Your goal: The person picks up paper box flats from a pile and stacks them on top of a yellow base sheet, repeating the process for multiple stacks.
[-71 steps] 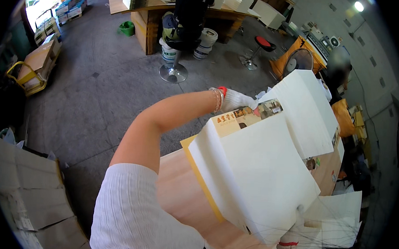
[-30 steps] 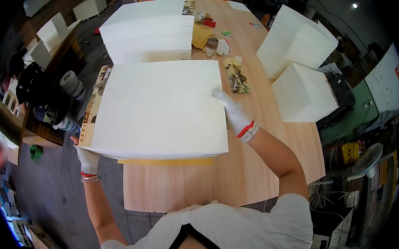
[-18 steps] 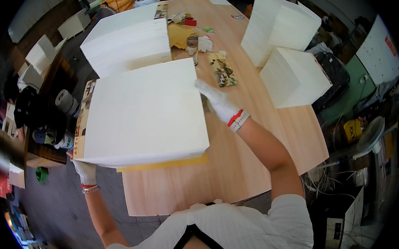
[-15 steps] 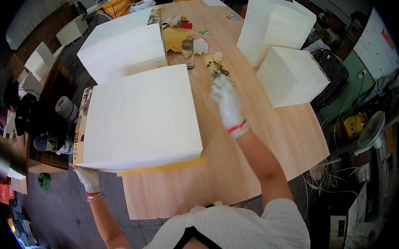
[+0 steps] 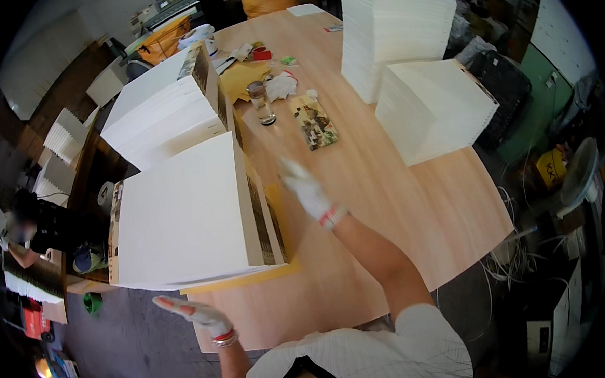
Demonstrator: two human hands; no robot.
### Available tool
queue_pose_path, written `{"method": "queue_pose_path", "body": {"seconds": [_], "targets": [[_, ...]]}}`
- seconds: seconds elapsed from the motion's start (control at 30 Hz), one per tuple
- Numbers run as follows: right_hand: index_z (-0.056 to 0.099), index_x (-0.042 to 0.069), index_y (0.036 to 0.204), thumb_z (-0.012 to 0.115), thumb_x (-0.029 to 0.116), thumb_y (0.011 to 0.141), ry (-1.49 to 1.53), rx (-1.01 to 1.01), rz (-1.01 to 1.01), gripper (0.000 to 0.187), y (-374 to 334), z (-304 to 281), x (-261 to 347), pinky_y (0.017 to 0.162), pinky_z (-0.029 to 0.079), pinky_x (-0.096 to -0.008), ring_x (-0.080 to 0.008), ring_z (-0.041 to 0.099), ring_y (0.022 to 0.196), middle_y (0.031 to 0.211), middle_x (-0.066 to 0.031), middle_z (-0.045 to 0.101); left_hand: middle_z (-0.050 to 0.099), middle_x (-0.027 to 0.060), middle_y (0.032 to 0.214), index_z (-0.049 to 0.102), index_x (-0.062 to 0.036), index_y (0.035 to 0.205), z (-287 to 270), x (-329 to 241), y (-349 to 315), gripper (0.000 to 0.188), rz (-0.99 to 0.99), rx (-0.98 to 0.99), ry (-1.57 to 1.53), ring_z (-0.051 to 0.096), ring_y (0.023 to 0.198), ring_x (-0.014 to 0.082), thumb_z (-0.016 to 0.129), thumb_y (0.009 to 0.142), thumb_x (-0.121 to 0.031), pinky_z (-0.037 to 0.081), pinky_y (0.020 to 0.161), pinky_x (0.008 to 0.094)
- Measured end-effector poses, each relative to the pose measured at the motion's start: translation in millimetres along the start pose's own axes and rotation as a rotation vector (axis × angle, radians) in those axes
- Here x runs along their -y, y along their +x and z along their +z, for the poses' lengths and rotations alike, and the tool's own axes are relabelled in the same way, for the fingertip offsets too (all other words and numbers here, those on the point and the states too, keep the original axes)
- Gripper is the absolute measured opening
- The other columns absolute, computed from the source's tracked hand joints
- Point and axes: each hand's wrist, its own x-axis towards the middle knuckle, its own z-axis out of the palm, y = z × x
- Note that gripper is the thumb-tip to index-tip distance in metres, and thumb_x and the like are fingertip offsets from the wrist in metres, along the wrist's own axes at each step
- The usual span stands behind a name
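A large stack of white sheets (image 5: pixel 178 217) with printed picture strips along its side edges lies at the near left of the table, on a yellow sheet (image 5: pixel 239 279). My left hand (image 5: pixel 203 315), in a white glove, is just off the stack's near edge, fingers stretched and nothing in them. Over the bare wood right of the stack is my gloved right hand (image 5: pixel 306 192). Its fingertips are blurred, but the fingers look extended and hold nothing. Beyond it a small picture-covered booklet (image 5: pixel 314 123) lies flat, close to a drinking glass (image 5: pixel 261 103).
Another white paper stack (image 5: pixel 159 109) stands behind the near one. Tall (image 5: pixel 396 40) and shorter (image 5: pixel 433 110) stacks stand at the right. White crumpled cloth (image 5: pixel 280 85) and yellow paper (image 5: pixel 240 79) lie by the glass. A person in black (image 5: pixel 61 224) works at the left; a fan (image 5: pixel 580 173) stands right.
My right hand has left the booklet and come nearer, toward the stack. My left hand has let go of the stack's near left corner and shifted right. The view has turned slightly.
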Motion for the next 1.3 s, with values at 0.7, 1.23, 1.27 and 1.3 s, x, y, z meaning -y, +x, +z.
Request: {"method": "queue_pose_path", "body": {"seconds": [0.7, 1.23, 1.27, 1.3], "targets": [[0.043, 0.0, 0.125, 0.051, 0.015, 0.087, 0.21, 0.37, 0.33, 0.042, 1, -136, 4, 0.093, 0.039, -0.0315, -0.019, 0.048, 0.112, 0.123, -0.01, 0.049, 0.035, 0.0138, 0.124, 0.022, -0.0017, 0.13, 129, -108, -116, 0.072, 0.132, 0.012, -0.05, 0.041, 0.111, 0.0248, 0.039, 0.085, -0.055, 0.033, 0.096, 0.0378], [0.049, 0.014, 0.121, 0.043, 0.0, 0.073, -0.931, -0.795, -0.147, 0.05, -97, -664, 182, 0.087, 0.042, -0.0319, -0.0259, 0.054, 0.107, 0.112, -0.0108, 0.059, 0.051, 0.0082, 0.109, 0.044, -0.0037, 0.117, 463, -217, -248, 0.044, -0.82, 1.123, -0.76, 0.052, 0.097, 0.0229, 0.051, 0.087, -0.035, 0.041, 0.09, 0.0399], [0.049, 0.014, 0.12, 0.042, 0.0, 0.072, -0.91, -0.794, -0.138, 0.05, -96, -654, 186, 0.086, 0.042, -0.0323, -0.0266, 0.054, 0.106, 0.11, -0.0112, 0.06, 0.051, 0.0088, 0.111, 0.044, -0.0043, 0.118, 488, -210, -250, 0.047, -0.858, 1.085, -0.731, 0.052, 0.098, 0.0238, 0.05, 0.086, -0.039, 0.041, 0.09, 0.0405], [0.049, 0.014, 0.119, 0.042, 0.0, 0.072, -0.89, -0.801, -0.129, 0.05, -99, -649, 191, 0.085, 0.043, -0.0328, -0.0273, 0.055, 0.104, 0.109, -0.0115, 0.06, 0.051, 0.0093, 0.113, 0.043, -0.0048, 0.119, 509, -212, -250, 0.051, -0.896, 1.055, -0.704, 0.052, 0.1, 0.0247, 0.05, 0.086, -0.042, 0.041, 0.09, 0.041]]}}
